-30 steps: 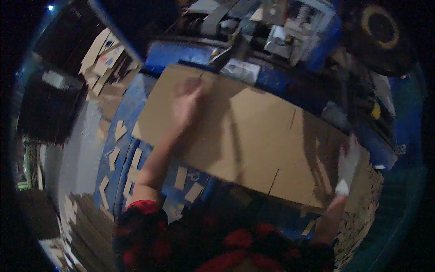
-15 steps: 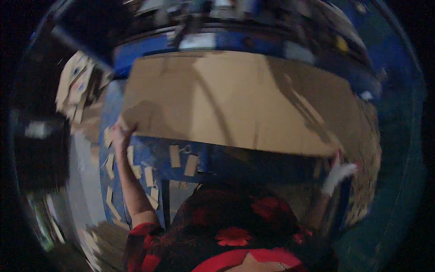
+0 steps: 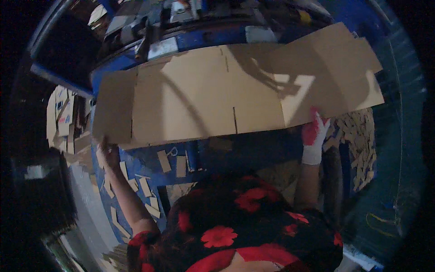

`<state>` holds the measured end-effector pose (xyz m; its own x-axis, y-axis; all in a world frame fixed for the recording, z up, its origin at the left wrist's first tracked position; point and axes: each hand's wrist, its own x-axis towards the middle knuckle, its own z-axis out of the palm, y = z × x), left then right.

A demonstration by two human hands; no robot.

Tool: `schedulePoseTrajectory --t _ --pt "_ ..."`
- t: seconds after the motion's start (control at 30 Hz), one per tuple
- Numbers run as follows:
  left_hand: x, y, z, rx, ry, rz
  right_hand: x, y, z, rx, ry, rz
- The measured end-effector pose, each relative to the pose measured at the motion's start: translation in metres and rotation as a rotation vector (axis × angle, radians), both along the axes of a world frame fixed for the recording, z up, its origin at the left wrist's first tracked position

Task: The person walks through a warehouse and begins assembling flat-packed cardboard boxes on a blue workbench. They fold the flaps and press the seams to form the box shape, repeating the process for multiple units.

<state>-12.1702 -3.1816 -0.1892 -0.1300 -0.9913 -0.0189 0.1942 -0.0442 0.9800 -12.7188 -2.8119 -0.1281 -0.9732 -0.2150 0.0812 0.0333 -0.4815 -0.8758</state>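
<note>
Head view: big brown cardboard sheet (image 3: 195, 90) spans the scene left to right, between the person and the blue machine edge (image 3: 199, 41) on the far side. Creases divide it into panels; dark slits show at its near and far edges; right part slants at a crease, far right corner reaching farther out. Light patches and shadows across it.

Left hand (image 3: 108, 153), bare, is at the sheet's near left corner, fingers bent against it; dim there, cannot tell if they pinch the board. Right hand (image 3: 315, 136), in a white glove with red palm and fingertips, is at the near edge right of centre, just beside a crease; red tips spread apart, at least one over the edge, but cannot tell if the edge is pinched.

Near left, below the sheet: blue table (image 3: 136, 157) with scattered small cardboard strips (image 3: 181, 167) and a small ring-shaped item (image 3: 172, 151). Right, past the gloved hand: heap of cardboard scraps (image 3: 360, 147). Far left: stacked cardboard pieces (image 3: 63, 113). Far side, on the machine: pale plate (image 3: 260, 35) and yellow part (image 3: 305, 17). Near centre: person's black shirt (image 3: 219, 236) with red flowers.
</note>
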Motion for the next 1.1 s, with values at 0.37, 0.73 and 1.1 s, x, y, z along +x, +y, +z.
schedulePoseTrajectory --t 0.37,0.73,1.1 --pt "-0.092 0.098 0.049 -0.211 -0.485 -0.103 0.018 0.005 -0.003 1.086 1.083 0.277" --pt "-0.175 0.13 0.032 -1.081 -1.508 -0.49 0.054 -0.029 0.001 1.463 1.671 0.603" --pt "-0.185 0.106 0.039 -1.036 -1.261 -0.457 0.038 -0.044 -0.009 1.271 1.637 0.413"
